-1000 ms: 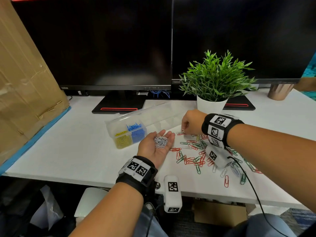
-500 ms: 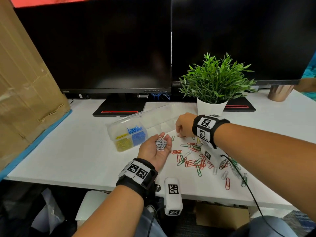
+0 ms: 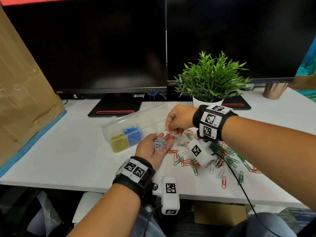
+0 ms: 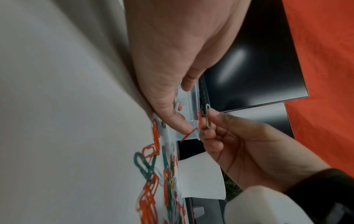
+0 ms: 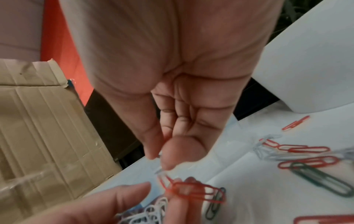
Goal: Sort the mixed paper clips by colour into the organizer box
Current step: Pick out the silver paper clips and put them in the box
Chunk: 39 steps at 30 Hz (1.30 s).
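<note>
Right, the left hand [image 3: 154, 147] lies palm up on the white bench [image 3: 59, 151], fingers relaxed and spread, cradling a small heap of white clips [image 3: 159, 143] in its palm. Its grip is released, cupping rather than clenching. Just beyond its fingertips hovers the right hand [image 3: 179, 119], knuckles up, thumb and forefinger pinching a single white clip [image 4: 207, 116] directly over the waiting palm. In the right wrist view that clip is blurred, and a red clip [image 5: 193, 191] lies across the left fingertips [image 5: 180, 203] with a dark one beside it.

To the left of both hands, a little farther back, sits the clear organizer box [image 3: 136, 124], lid open. Its near end holds yellow clips [image 3: 119, 144] in the nearest compartment and blue clips [image 3: 132, 134] in the compartment beside it; the compartments farther along look bare from here.

To the right of the hands, the mixed pile [image 3: 213, 158] sprawls across the bench: red, green and a few white clips, loose and overlapping, with strays reaching toward the near edge.

Behind all this stand a potted plant [image 3: 210, 79] in a white pot, two dark monitors [image 3: 102, 48], a copper-coloured cup [image 3: 274, 90] at far right, and a cardboard box [image 3: 22, 100] leaning at the left.
</note>
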Tool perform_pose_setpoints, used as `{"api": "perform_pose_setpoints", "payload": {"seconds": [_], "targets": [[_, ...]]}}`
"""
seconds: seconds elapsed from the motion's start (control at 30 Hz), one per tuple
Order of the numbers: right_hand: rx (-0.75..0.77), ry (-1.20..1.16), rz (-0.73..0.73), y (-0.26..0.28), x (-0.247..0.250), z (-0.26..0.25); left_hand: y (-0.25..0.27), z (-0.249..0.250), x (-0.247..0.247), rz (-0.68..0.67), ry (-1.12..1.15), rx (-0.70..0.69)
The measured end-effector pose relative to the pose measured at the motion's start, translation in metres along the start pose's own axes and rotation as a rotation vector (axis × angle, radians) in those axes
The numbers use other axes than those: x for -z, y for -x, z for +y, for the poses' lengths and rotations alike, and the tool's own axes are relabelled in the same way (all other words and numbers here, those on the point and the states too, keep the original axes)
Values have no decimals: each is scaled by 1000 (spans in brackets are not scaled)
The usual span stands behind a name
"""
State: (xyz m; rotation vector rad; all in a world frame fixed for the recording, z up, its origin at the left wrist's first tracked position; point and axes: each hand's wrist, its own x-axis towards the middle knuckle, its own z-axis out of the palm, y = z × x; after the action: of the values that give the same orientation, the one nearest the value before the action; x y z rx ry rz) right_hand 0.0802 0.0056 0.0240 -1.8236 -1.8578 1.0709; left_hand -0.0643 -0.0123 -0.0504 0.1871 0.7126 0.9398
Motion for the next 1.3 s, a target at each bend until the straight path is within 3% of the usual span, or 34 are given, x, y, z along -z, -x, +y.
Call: {"api": "perform_pose_setpoints", "payload": {"seconds": [0.13,0.27,0.43,0.63,0.77,0.9,1.0,1.07,1.13,1.3], "targets": [[-38,130,-33,-1,-6,-2,1,3,-3,49,-75,-3],[-78,113,1,3,-3,9,4,6,-3,21,-300,-54],[-65,17,89,14,4,21,17,14,-9,25,-244,14],[-7,-88,37,26,-3,16,27,10,-15,5,-197,27],[75,-113,100,32,-10,9,30,5,-20,-43,-71,48],[145,-40,137,40,-6,3,32,-6,-33,-3,62,67],[111,35,257,46,13,9,23,-7,-33,112,1,79],[95,168,308,53,28,21,19,3,-32,99,-70,97],[105,374,335,64,40,36,16,21,-38,72,-116,34],[-4,684,271,90,51,81,-5,76,-63,148,-228,-327]]}}
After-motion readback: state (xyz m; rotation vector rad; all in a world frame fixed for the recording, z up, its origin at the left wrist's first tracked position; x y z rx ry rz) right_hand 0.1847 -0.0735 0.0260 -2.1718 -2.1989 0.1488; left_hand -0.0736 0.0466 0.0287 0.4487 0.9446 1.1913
